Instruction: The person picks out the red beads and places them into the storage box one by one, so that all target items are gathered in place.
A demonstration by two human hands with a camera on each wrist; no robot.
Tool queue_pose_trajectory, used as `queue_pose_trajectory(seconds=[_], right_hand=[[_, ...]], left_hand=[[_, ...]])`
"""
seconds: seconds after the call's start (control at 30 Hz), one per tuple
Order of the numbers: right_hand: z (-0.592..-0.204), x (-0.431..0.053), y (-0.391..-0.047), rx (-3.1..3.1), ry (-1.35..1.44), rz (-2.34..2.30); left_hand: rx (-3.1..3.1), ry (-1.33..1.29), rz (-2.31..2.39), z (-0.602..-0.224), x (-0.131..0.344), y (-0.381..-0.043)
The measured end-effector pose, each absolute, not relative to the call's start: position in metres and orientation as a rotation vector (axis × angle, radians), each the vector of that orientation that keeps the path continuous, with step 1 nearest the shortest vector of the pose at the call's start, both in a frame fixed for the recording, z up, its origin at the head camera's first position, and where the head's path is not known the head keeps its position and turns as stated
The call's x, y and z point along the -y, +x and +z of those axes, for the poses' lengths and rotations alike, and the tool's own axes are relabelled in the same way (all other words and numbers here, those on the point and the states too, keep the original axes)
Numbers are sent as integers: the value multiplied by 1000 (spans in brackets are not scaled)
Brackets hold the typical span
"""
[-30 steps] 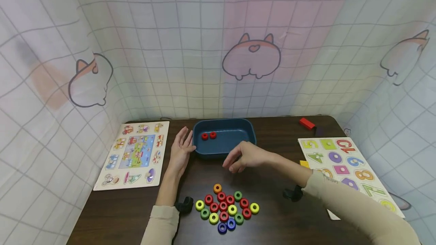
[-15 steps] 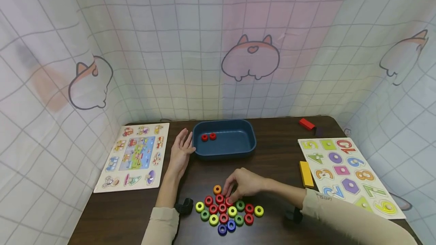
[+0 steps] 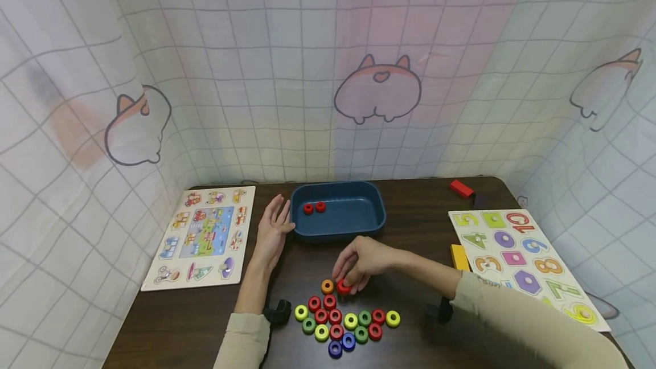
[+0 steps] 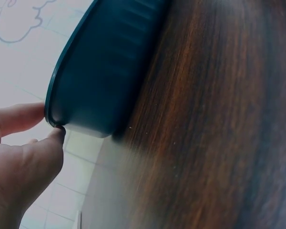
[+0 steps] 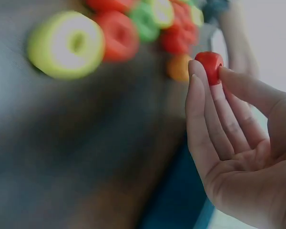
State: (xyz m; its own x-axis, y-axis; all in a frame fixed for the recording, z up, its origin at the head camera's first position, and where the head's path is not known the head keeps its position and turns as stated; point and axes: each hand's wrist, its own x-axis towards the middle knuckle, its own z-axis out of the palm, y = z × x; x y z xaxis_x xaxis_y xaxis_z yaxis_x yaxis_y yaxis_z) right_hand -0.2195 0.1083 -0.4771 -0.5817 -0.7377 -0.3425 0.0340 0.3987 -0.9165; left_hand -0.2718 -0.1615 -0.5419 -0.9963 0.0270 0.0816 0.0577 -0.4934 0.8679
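Note:
My right hand (image 3: 365, 262) pinches a red ring-shaped bead (image 3: 344, 287) between thumb and fingertips, just above the table beside the loose beads; in the right wrist view the red bead (image 5: 209, 67) sits at the fingertips. My left hand (image 3: 272, 231) lies against the left side of a blue tray (image 3: 338, 238), fingers extended. In the left wrist view, its thumb and a fingertip touch the tray's rim (image 4: 48, 98) near a corner. Two red beads (image 3: 314, 208) are inside the tray. An orange bead (image 3: 327, 286) lies beside the pinched one.
Several red, yellow, green and blue beads (image 3: 335, 316) lie grouped at the table's front. A picture puzzle board (image 3: 200, 238) is on the left, a number puzzle board (image 3: 528, 266) on the right. A yellow block (image 3: 459, 257) and a red block (image 3: 462, 188) lie at the right.
My right hand has come from near the tray down to the beads, taken a red one and drawn it slightly away. Several beads at the right shifted outward. The left hand stays put.

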Motion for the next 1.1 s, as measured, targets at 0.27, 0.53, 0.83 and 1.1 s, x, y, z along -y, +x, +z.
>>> queue_pose_trajectory(seconds=[0.27, 0.53, 0.83, 1.1], right_hand=[[-431, -100, -291, -2029, -571, -1308], [-459, -86, -369, -2146, -313, -1328], [-504, -79, -382, -2182, -256, -1343], [-468, -87, -365, -2227, -417, -1353]], left_hand=[[1558, -147, -2711, -544, 163, -271], [1548, -122, -2729, -546, 165, -267], [1503, -132, -2758, -547, 158, -266], [1500, -170, -2757, -543, 164, -273]])
